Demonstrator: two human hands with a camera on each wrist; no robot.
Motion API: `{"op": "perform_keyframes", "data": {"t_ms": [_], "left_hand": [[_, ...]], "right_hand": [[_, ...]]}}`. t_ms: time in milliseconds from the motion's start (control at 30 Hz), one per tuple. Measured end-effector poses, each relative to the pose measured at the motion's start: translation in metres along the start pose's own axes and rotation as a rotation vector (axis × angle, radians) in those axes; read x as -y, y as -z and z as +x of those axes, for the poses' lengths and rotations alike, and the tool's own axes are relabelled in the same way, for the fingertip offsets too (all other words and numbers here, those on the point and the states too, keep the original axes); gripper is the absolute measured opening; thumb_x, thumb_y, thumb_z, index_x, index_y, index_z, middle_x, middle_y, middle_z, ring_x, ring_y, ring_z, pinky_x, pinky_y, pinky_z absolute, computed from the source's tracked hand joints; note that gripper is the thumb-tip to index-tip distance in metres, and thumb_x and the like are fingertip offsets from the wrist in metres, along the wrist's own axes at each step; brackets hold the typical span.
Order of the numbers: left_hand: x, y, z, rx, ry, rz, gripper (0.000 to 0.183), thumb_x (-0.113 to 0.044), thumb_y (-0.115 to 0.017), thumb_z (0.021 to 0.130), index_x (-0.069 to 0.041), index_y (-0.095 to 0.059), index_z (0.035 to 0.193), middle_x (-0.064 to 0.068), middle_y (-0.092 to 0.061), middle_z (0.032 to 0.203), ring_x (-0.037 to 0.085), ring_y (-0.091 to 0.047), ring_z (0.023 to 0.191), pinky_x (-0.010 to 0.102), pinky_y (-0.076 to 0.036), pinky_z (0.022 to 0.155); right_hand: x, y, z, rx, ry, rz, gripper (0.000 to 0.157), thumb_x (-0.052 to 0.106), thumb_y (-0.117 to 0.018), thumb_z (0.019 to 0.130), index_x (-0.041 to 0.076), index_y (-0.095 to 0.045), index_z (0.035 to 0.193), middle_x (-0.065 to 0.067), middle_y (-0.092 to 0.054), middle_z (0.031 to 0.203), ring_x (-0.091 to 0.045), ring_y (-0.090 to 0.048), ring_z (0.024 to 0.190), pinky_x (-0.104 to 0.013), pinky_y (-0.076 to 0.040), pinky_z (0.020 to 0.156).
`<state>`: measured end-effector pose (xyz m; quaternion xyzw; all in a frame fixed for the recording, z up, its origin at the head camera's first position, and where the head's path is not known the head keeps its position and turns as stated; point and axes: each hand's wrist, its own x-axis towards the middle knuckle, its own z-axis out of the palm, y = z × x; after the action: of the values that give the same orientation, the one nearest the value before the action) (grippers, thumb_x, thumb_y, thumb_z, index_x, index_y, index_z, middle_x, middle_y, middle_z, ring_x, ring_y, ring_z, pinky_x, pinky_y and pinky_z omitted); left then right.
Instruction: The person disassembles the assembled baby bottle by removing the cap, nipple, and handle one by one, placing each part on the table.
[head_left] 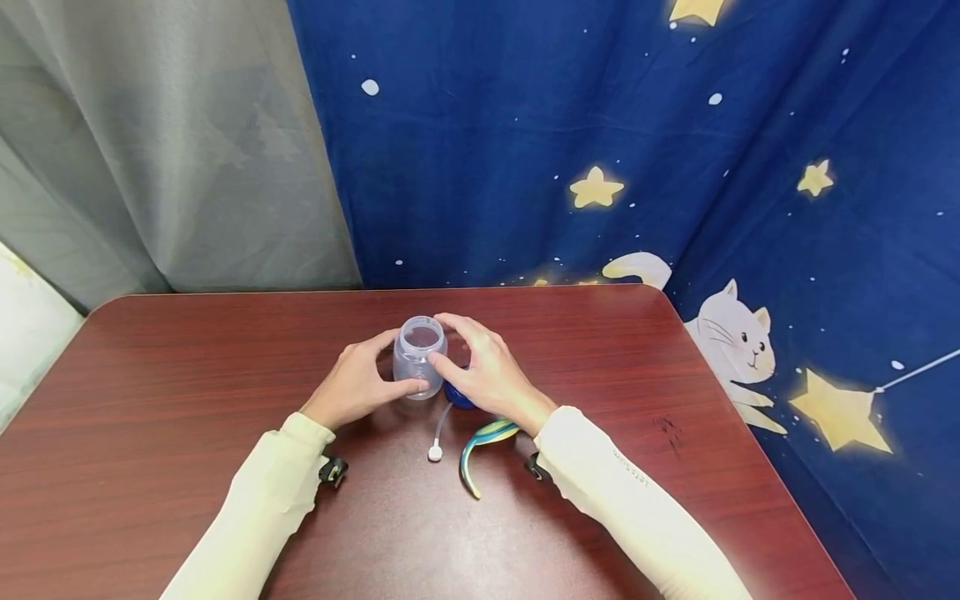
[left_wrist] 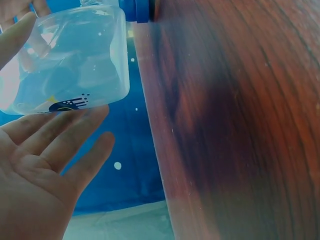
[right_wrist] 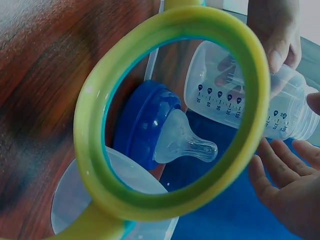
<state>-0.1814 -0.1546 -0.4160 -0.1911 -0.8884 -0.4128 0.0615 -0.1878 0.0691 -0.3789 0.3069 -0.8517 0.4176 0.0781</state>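
Note:
A clear baby bottle (head_left: 412, 368) without a top stands upright between both hands, its mouth facing up. Measuring marks run along its side in the right wrist view. My left hand (head_left: 356, 385) holds it from the left, thumb along the near side and fingers behind. From the right, my right hand (head_left: 487, 371) grips it near the neck, thumb on the near side. Beside the bottle, partly under the right hand, sits a blue collar (right_wrist: 142, 120) with a clear teat (right_wrist: 180, 137). A thin straw (head_left: 442, 423) with a white weighted end (head_left: 435, 452) extends towards me.
A yellow and teal handle ring (right_wrist: 90, 130) lies near the right wrist, partly hidden by it in the head view. A clear dome-shaped cover (right_wrist: 67, 192) shows behind the ring. The brown table (head_left: 187, 375) ends at grey and blue curtains (head_left: 480, 167).

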Motion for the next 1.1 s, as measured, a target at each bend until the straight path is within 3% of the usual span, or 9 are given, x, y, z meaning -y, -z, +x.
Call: {"op": "perform_keyframes", "data": {"t_ms": [300,533,800,1100], "left_hand": [[0.005,0.001,-0.001,0.029,0.013,-0.021,0.079,-0.044,-0.088,0.073,-0.010,-0.057,0.136,0.005,-0.068,0.122,0.022,-0.064,0.109,0.049,-0.049,0.095],[0.008,0.002,-0.002,0.064,0.023,-0.021,0.082,-0.050,-0.087,0.072,-0.008,-0.057,0.136,0.004,-0.068,0.121,0.022,-0.064,0.108,0.049,-0.049,0.096],[0.012,0.000,-0.003,0.097,0.015,-0.066,0.077,-0.043,-0.089,0.072,-0.010,-0.057,0.133,0.003,-0.068,0.117,0.022,-0.064,0.104,0.047,-0.052,0.092],[0.015,-0.002,-0.003,0.127,0.017,-0.065,0.073,-0.038,-0.091,0.071,-0.012,-0.058,0.130,0.001,-0.068,0.114,0.020,-0.065,0.101,0.045,-0.053,0.090]], "right_hand": [[-0.001,-0.005,0.000,0.014,0.002,-0.021,0.051,0.022,-0.072,0.091,0.007,-0.055,0.137,-0.003,-0.064,0.123,-0.019,-0.061,0.112,-0.035,-0.051,0.091],[-0.002,-0.008,-0.002,0.023,0.008,-0.068,0.052,0.024,-0.073,0.091,0.009,-0.055,0.137,-0.001,-0.063,0.125,-0.014,-0.059,0.115,-0.032,-0.047,0.098],[-0.003,-0.009,-0.003,0.051,0.007,-0.107,0.053,0.026,-0.074,0.090,0.009,-0.055,0.136,-0.002,-0.063,0.126,-0.014,-0.059,0.113,-0.033,-0.048,0.096],[-0.006,-0.011,-0.005,0.070,-0.004,-0.091,0.052,0.026,-0.074,0.090,0.010,-0.055,0.136,-0.003,-0.063,0.127,-0.023,-0.063,0.110,-0.035,-0.049,0.095]]}}
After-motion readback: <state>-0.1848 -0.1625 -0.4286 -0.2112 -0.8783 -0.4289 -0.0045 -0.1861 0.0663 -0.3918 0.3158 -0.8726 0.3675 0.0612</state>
